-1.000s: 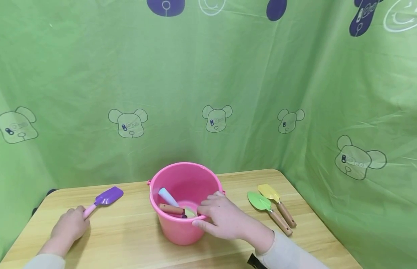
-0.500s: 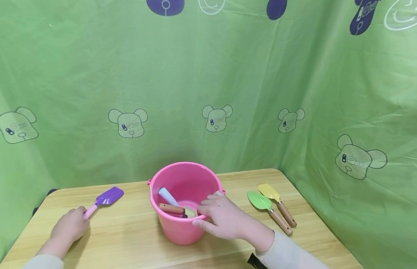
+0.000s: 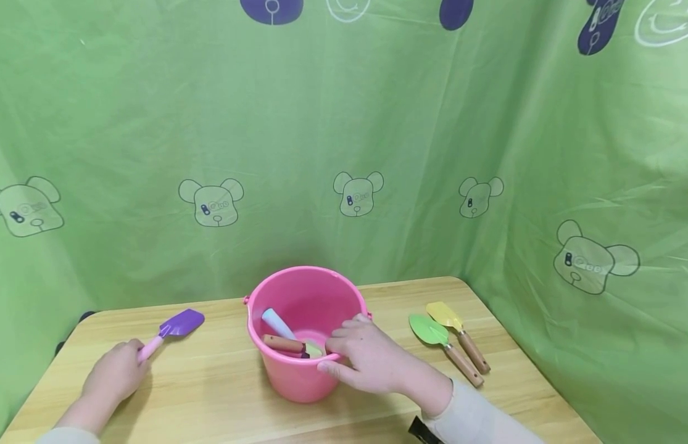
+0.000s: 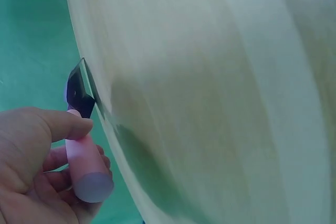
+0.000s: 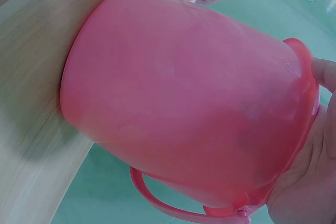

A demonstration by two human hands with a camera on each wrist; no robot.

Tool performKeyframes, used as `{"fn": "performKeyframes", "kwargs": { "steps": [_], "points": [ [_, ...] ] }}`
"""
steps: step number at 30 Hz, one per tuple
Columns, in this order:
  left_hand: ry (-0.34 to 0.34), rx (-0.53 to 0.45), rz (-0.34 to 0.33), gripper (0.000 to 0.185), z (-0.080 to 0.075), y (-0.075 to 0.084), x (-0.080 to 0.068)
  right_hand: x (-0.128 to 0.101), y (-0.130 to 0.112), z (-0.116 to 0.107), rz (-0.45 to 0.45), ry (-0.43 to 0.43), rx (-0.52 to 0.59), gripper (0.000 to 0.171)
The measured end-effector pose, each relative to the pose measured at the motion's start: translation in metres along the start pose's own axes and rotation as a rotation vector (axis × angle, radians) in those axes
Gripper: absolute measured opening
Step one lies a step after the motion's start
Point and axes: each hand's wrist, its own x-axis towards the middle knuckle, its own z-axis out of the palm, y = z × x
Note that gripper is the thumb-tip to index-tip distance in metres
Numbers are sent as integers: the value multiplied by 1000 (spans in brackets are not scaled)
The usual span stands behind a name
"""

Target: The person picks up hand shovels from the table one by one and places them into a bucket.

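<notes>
My left hand [image 3: 113, 375] grips the pink handle of a small purple toy shovel [image 3: 182, 322] at the left of the table. In the left wrist view the thumb lies along the shovel handle [image 4: 84, 158], fingers curled round it, with the blade close over the tabletop. A pink bucket [image 3: 299, 381] stands upright mid-table. My right hand [image 3: 368, 357] holds its near right rim, thumb outside and fingers over the inside. Within the bucket lie a light blue handle [image 3: 277, 322] and a wooden-handled tool [image 3: 282, 343]; their lower parts are partly hidden.
To the right of the bucket, a green trowel [image 3: 429, 330] and a yellow shovel [image 3: 445, 316] with wooden handles lie side by side. The bucket's handle [image 5: 157, 200] hangs down its side. Green curtains [image 3: 288, 123] enclose the wooden table [image 3: 221, 401] at the back and sides.
The left hand and purple shovel have shifted very slightly, the shovel turning a little. The right hand stays on the bucket's rim, and the other tools lie as before.
</notes>
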Motion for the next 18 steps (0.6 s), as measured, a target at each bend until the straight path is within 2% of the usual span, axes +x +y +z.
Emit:
{"fn": "performKeyframes", "kwargs": {
  "steps": [8, 18],
  "points": [
    [51, -5, 39, 38, -4, 5, -2, 1, 0, -1, 3, -5, -1, 40],
    [70, -23, 74, 37, -14, 23, -5, 1, -1, -1, 2, -5, -10, 40]
  ]
}}
